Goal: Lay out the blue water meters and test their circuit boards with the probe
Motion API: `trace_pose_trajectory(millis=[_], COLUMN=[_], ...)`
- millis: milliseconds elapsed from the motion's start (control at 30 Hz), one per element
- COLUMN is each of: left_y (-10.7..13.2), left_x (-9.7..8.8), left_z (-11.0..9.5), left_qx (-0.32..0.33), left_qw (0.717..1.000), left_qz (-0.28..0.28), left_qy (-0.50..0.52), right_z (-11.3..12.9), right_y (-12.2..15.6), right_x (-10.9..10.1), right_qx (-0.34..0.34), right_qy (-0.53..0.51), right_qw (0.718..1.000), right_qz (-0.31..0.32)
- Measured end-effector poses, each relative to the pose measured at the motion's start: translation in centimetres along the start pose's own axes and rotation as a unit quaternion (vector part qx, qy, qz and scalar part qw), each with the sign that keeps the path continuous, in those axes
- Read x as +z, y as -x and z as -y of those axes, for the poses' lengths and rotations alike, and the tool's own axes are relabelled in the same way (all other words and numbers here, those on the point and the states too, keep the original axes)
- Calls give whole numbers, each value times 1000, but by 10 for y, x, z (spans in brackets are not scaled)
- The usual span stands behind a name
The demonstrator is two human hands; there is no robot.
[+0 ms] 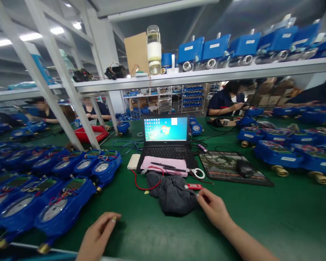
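My right hand (213,208) rests on the green table (274,217), its fingertips touching the edge of a crumpled dark grey cloth (171,194), right below a small red tool (193,186); the fingers are loosely spread. My left hand (97,235) lies near the front edge beside a blue water meter (63,210), fingers curled together, and what they hold, if anything, is hidden. Behind the cloth stands an open laptop (165,139) with a pink cloth (164,165) and a pen across its palm rest.
Rows of blue meters (38,181) fill the left side, and more blue meters (288,148) line the right. A mouse (244,168) sits on a mat. A shelf (206,74) overhead carries blue units and a bottle. Other people work at the far side.
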State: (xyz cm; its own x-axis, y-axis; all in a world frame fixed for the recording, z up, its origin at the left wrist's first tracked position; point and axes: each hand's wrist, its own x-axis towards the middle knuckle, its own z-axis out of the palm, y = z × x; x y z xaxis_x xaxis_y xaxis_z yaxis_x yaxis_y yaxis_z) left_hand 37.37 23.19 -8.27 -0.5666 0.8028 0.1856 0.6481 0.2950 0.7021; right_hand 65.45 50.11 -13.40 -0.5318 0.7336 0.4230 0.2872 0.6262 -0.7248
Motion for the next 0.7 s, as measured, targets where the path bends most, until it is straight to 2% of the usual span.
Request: trace_pose_trajectory(millis=[133, 233, 333, 467, 700], left_y=[-62, -109, -143, -166, -175], left_x=[23, 48, 70, 86, 91], left_z=[-10, -7, 1, 10, 21], left_qx=[28, 32, 11, -11, -16], left_qw=[999, 997, 993, 989, 988], left_qz=[-30, -51, -82, -111, -115], left_qy=[-28, -57, -82, -95, -104], right_z=[-23, -41, -55, -67, -78], right_y=[-31, -59, -77, -87, -94], right_x=[-17, -24, -22, -13, -8], right_qx=[-59, -81, -95, -121, -109], right_qy=[74, 133, 184, 226, 247], right_qw=[994, 985, 976, 964, 959], right_qz=[-62, -71, -68, -71, -86])
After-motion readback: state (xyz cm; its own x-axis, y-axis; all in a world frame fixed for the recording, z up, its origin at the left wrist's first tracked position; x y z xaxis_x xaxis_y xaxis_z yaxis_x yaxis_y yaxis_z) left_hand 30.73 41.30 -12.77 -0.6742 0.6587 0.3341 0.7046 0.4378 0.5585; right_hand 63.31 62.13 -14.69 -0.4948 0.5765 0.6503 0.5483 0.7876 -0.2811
